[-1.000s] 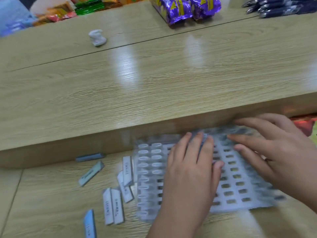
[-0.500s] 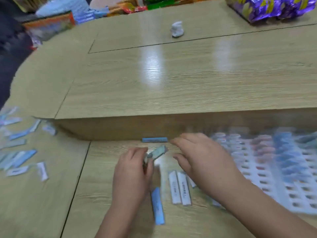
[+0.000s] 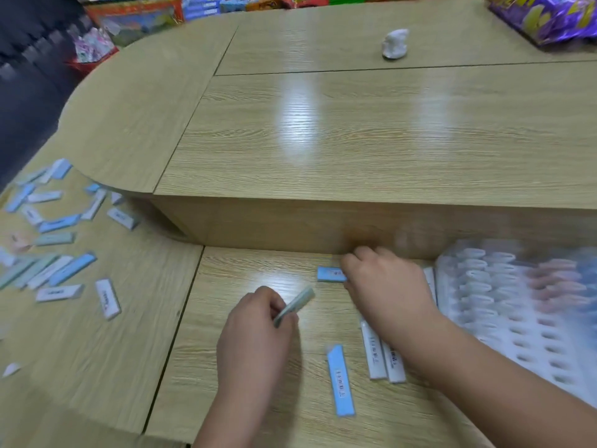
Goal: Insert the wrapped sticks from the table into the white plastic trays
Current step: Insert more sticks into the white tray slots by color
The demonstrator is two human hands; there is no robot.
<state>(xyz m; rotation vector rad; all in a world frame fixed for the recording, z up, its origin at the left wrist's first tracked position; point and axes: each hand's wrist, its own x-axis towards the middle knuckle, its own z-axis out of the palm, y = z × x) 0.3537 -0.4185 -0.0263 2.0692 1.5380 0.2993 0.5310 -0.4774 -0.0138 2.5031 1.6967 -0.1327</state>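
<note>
the left hand (image 3: pixel 255 331) is curled around the near end of a pale green stick (image 3: pixel 294 306), thumb and fingers pinching it. the stick is lifted off the table (image 3: pixel 226 399), its long axis on a slant, with the free end pointing away and to the right, towards the right hand.

the right hand (image 3: pixel 387 286) lies knuckles up, fingers bent, and its fingertips meet the right end of a blue stick (image 3: pixel 330 274). that stick lies flat with its long axis running left to right, in line with the front of the raised step (image 3: pixel 323 227) just behind it. motion blur and the hand itself hide the contact, so i cannot tell whether the fingers pinch the stick or only touch it.

a longer blue stick (image 3: pixel 340 381) lies flat between the two forearms, long axis running near to far, top leaning slightly left. just right of it two white sticks (image 3: pixel 378 354) lie side by side, touching, pointing the same way, their far ends under the right wrist.

the white tray (image 3: pixel 517 334) lies flat at the right, beside the right forearm, blurred; the rows nearest the step look filled and the nearer slots look open.

many loose sticks (image 3: pixel 64 270), blue, white and green, lie scattered at mixed angles on the left part of the table. on the step's top sit a white lump (image 3: pixel 394 43) and purple packets (image 3: pixel 549 17).
</note>
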